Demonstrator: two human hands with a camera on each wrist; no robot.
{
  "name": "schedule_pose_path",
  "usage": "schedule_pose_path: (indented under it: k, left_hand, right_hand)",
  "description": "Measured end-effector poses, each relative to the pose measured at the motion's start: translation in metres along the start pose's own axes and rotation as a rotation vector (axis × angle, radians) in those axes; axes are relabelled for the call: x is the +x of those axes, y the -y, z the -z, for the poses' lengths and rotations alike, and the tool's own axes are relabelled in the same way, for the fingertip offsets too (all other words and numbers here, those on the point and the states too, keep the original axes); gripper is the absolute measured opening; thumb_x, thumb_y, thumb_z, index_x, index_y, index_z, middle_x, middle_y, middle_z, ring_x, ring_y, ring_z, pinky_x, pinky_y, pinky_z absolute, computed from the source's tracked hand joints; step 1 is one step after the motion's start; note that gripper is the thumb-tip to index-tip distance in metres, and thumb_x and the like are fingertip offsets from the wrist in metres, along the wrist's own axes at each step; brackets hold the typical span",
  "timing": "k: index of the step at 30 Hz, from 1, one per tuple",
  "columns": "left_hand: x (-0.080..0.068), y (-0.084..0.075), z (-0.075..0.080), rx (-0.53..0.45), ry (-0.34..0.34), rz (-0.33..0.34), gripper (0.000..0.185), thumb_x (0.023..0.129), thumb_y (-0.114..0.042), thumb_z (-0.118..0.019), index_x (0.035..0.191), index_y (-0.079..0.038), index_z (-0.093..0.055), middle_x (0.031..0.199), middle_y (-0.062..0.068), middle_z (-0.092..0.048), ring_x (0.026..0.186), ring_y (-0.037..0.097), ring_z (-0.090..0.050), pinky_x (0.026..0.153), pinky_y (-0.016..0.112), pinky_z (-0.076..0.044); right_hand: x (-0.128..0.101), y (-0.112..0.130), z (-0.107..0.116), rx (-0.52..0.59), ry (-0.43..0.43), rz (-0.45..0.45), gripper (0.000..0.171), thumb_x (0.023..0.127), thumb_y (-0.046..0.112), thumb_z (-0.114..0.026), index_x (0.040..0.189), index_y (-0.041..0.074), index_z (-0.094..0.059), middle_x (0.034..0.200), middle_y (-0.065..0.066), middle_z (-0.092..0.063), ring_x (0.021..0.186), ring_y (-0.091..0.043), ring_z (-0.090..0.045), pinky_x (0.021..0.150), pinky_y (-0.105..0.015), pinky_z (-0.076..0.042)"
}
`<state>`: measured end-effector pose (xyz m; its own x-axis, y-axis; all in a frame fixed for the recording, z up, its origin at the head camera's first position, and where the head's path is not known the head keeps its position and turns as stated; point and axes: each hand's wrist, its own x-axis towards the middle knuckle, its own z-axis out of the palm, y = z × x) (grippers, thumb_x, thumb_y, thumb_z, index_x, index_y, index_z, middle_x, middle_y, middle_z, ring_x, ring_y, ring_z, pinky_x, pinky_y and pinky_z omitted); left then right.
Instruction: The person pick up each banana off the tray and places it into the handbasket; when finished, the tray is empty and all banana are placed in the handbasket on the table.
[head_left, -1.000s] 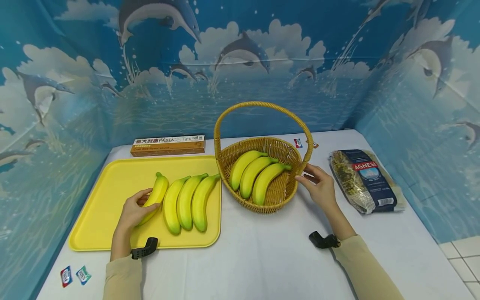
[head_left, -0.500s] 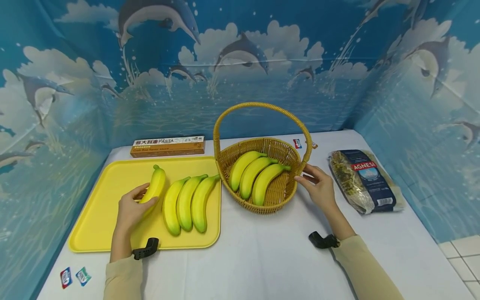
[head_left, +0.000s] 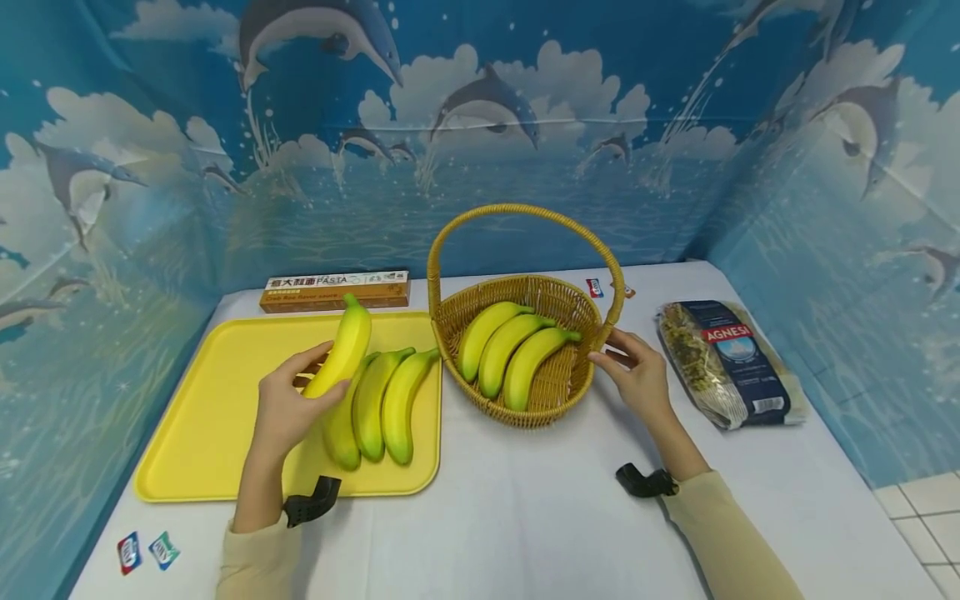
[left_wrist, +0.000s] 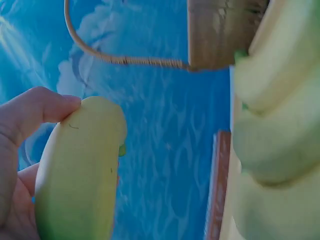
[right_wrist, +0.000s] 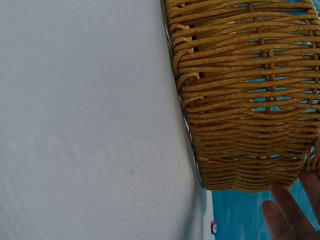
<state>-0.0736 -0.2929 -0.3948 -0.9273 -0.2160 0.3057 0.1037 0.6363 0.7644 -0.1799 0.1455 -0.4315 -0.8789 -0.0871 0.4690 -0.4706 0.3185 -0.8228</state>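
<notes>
My left hand (head_left: 298, 398) grips a yellow banana (head_left: 342, 348) and holds it tilted above the yellow tray (head_left: 202, 408). In the left wrist view my thumb (left_wrist: 31, 114) curls over this banana (left_wrist: 77, 175). Three more bananas (head_left: 372, 402) lie side by side on the tray. A wicker basket (head_left: 558, 392) with a tall handle stands right of the tray and holds three bananas (head_left: 506, 350). My right hand (head_left: 624, 360) rests against the basket's right wall with straight fingers (right_wrist: 290, 216) beside the weave (right_wrist: 240, 100).
A long pasta box (head_left: 335, 290) lies behind the tray. A dark bag of pasta (head_left: 727, 362) lies right of the basket. Two small cards (head_left: 142, 552) sit at the table's front left corner. Blue dolphin-print walls enclose three sides.
My left hand has lifted the leftmost banana off the tray and carried it up and to the right. The right hand and the basket have stayed put.
</notes>
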Motion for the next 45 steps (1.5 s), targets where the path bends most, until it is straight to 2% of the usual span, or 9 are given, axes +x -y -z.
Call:
schedule_pose_path:
  k: [4, 8, 11, 16, 19, 25, 32, 39, 45]
  left_hand:
    - [0.000, -0.022, -0.015, -0.009, 0.039, -0.115, 0.053, 0.076, -0.012, -0.081, 0.127, -0.007, -0.066, 0.108, 0.012, -0.070, 0.091, 0.014, -0.058, 0.073, 0.024, -0.048]
    - [0.000, -0.047, -0.035, -0.050, 0.117, -0.190, 0.054, 0.074, -0.011, -0.082, 0.126, -0.008, -0.067, 0.107, 0.010, -0.071, 0.091, 0.020, -0.061, 0.073, 0.033, -0.051]
    - [0.004, -0.065, -0.054, -0.066, 0.184, -0.228, 0.055, 0.074, -0.014, -0.082, 0.126, -0.009, -0.067, 0.108, 0.008, -0.071, 0.090, 0.019, -0.062, 0.071, 0.033, -0.052]
    - [0.012, -0.088, -0.092, -0.039, 0.265, -0.271, 0.053, 0.077, -0.022, -0.079, 0.127, -0.011, -0.066, 0.111, 0.008, -0.071, 0.084, 0.017, -0.062, 0.066, 0.028, -0.049]
    - [0.018, -0.099, -0.114, -0.020, 0.299, -0.266, 0.052, 0.078, -0.025, -0.076, 0.128, -0.012, -0.066, 0.117, 0.009, -0.070, 0.087, 0.019, -0.063, 0.065, 0.028, -0.048]
    - [0.027, -0.110, -0.156, 0.009, 0.340, -0.211, 0.053, 0.081, -0.027, -0.075, 0.131, -0.014, -0.064, 0.124, 0.008, -0.068, 0.107, 0.025, -0.063, 0.073, 0.032, -0.049]
    - [0.028, -0.112, -0.198, 0.034, 0.367, -0.163, 0.053, 0.081, -0.029, -0.076, 0.131, -0.015, -0.064, 0.124, 0.004, -0.068, 0.092, 0.018, -0.061, 0.065, 0.024, -0.042]
    - [0.024, -0.112, -0.215, 0.046, 0.363, -0.122, 0.053, 0.081, -0.029, -0.078, 0.130, -0.016, -0.065, 0.125, 0.002, -0.067, 0.102, 0.021, -0.062, 0.073, 0.026, -0.044]
    - [0.023, -0.110, -0.219, 0.096, 0.363, -0.131, 0.053, 0.081, -0.031, -0.078, 0.129, -0.016, -0.065, 0.124, 0.001, -0.068, 0.098, 0.021, -0.061, 0.072, 0.027, -0.046]
  right_hand:
    - [0.001, 0.000, 0.001, -0.009, 0.001, -0.004, 0.043, 0.081, -0.010, -0.071, 0.122, -0.014, -0.061, 0.110, -0.028, -0.064, 0.101, 0.011, -0.058, 0.086, -0.032, -0.055]
    - [0.002, 0.000, 0.001, -0.009, 0.002, -0.004, 0.043, 0.081, -0.010, -0.071, 0.123, -0.014, -0.060, 0.110, -0.028, -0.064, 0.101, 0.011, -0.059, 0.086, -0.032, -0.055]
    - [0.001, -0.001, 0.001, -0.006, -0.001, -0.001, 0.043, 0.081, -0.011, -0.071, 0.122, -0.014, -0.061, 0.110, -0.029, -0.064, 0.101, 0.011, -0.059, 0.086, -0.031, -0.055]
    - [0.000, -0.004, 0.000, 0.003, 0.001, 0.006, 0.043, 0.081, -0.011, -0.071, 0.122, -0.014, -0.061, 0.110, -0.030, -0.063, 0.102, 0.009, -0.059, 0.086, -0.029, -0.056]
    - [0.000, -0.004, -0.001, 0.007, 0.006, 0.012, 0.042, 0.081, -0.011, -0.071, 0.122, -0.014, -0.061, 0.110, -0.030, -0.063, 0.102, 0.009, -0.059, 0.086, -0.030, -0.056]
    - [0.000, -0.004, 0.000, 0.009, 0.011, 0.005, 0.043, 0.082, -0.010, -0.071, 0.123, -0.013, -0.061, 0.111, -0.030, -0.064, 0.102, 0.010, -0.059, 0.086, -0.033, -0.055]
    - [-0.001, -0.004, 0.000, -0.016, 0.011, 0.017, 0.043, 0.081, -0.010, -0.071, 0.123, -0.013, -0.061, 0.109, -0.031, -0.064, 0.102, 0.011, -0.059, 0.086, -0.036, -0.056]
    - [0.000, -0.002, -0.002, -0.006, 0.007, 0.004, 0.043, 0.080, -0.010, -0.072, 0.122, -0.014, -0.061, 0.108, -0.030, -0.064, 0.101, 0.010, -0.059, 0.086, -0.034, -0.056]
    - [-0.001, -0.001, -0.001, -0.028, 0.000, -0.023, 0.043, 0.081, -0.009, -0.072, 0.123, -0.012, -0.061, 0.109, -0.028, -0.064, 0.101, 0.011, -0.058, 0.086, -0.032, -0.056]
